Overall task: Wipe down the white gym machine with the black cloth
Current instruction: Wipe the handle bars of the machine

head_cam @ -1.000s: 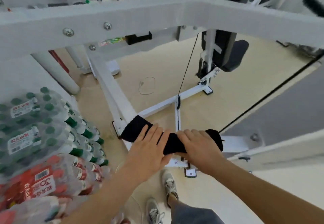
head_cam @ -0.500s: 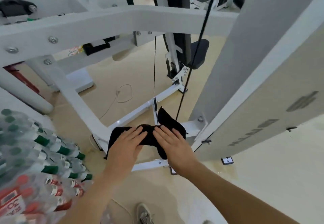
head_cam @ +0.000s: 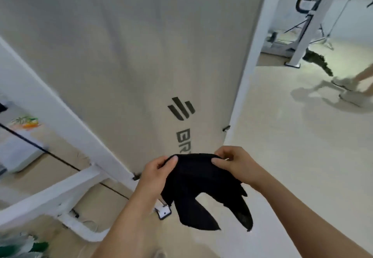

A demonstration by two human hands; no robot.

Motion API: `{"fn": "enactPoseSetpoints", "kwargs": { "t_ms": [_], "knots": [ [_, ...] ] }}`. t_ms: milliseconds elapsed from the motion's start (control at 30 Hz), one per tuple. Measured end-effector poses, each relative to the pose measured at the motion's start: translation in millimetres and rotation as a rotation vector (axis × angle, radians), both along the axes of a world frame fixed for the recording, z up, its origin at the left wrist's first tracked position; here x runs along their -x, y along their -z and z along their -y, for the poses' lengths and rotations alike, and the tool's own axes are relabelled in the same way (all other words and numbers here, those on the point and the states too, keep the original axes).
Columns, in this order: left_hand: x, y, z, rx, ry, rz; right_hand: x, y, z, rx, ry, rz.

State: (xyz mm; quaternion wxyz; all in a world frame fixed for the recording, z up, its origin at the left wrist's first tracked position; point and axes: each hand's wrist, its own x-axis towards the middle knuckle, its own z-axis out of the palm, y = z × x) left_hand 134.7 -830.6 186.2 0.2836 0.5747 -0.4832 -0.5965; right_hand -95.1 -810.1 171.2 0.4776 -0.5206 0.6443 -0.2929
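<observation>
Fingers (head_cam: 171, 161) of both hands are found curled and pinching the upper edge of the black cloth (head_cam: 201, 187). The left hand (head_cam: 158, 172) is at its left corner and the right hand (head_cam: 234, 162) at its right corner. The cloth is held in the air at the lower centre of the frame, stretched between the two hands, with its loose ends hanging down in points. Just behind it, the white gym machine (head_cam: 131, 55) is recorded as a tall pale panel filling the upper left and centre, marked with a dark logo (head_cam: 181, 108). White frame bars (head_cam: 56, 191) and a thin black cable (head_cam: 40, 146) are noted at the left, above the beige floor (head_cam: 292, 166). At the far right, the blurred shoes (head_cam: 345, 85) of another person are observed.
</observation>
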Motion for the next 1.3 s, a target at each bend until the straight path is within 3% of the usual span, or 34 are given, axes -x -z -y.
{"fn": "enactPoseSetpoints", "kwargs": {
  "t_ms": [133, 333, 400, 467, 533, 600, 733, 867, 1000, 1133, 1233, 1300],
  "knots": [
    [85, -17, 13, -0.059, 0.08, -0.038, 82, -21, -2, -0.088, 0.031, 0.03],
    [166, -4, 53, -0.167, 0.028, -0.212, 187, -23, 24, -0.178, -0.139, 0.014],
    [185, 6, 66, -0.091, 0.19, -0.13, 217, -19, 45, -0.13, -0.124, -0.095],
    [207, 20, 78, 0.026, 0.384, 0.074, 247, -17, 73, -0.095, -0.106, -0.141],
    [235, 30, 90, 0.115, 0.423, 0.242, 275, -19, 105, -0.112, -0.138, -0.142],
    [265, 36, 103, 0.098, 0.327, 0.254, 300, -20, 135, -0.14, -0.136, -0.066],
    [323, 35, 125, -0.077, 0.229, 0.077, 332, -14, 188, -0.125, -0.029, 0.068],
    [374, 35, 159, -0.035, 0.186, 0.155, 346, -2, 237, -0.091, 0.022, 0.035],
    [415, 19, 206, -0.007, -0.041, 0.037, 374, -5, 298, -0.066, 0.01, 0.036],
    [451, 0, 270, -0.152, -0.422, -0.281, 433, -9, 368, -0.213, -0.301, 0.245],
    [477, -15, 322, -0.236, -0.579, -0.473, 478, -11, 424, -0.272, -0.581, 0.178],
    [491, -21, 356, -0.2, -0.664, -0.458, 500, -13, 460, -0.229, -0.669, 0.127]
  ]
}}
